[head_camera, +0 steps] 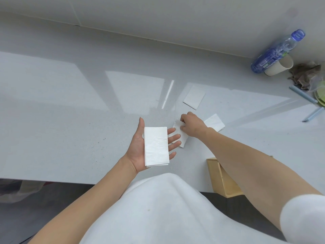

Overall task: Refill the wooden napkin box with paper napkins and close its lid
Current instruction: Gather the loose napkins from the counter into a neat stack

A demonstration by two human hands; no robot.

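My left hand (139, 148) lies palm up over the grey counter (73, 120), carrying a small stack of folded white napkins (156, 147). Just to its right, my right hand (190, 125) pinches the top edge of another folded napkin (181, 136) that rests on the counter. Two more napkins lie loose: one (194, 97) farther back, one (214, 122) partly hidden behind my right wrist. The wooden napkin box (222, 180) stands at the counter's front edge under my right forearm, which hides its top, so its lid cannot be made out.
At the back right stand a blue plastic bottle (276, 51) and a paper cup (279, 65), beside a crumpled brown cloth (306, 76), a green plate (321, 94) and pale blue sticks (303, 94). A wall (175, 16) backs the counter.
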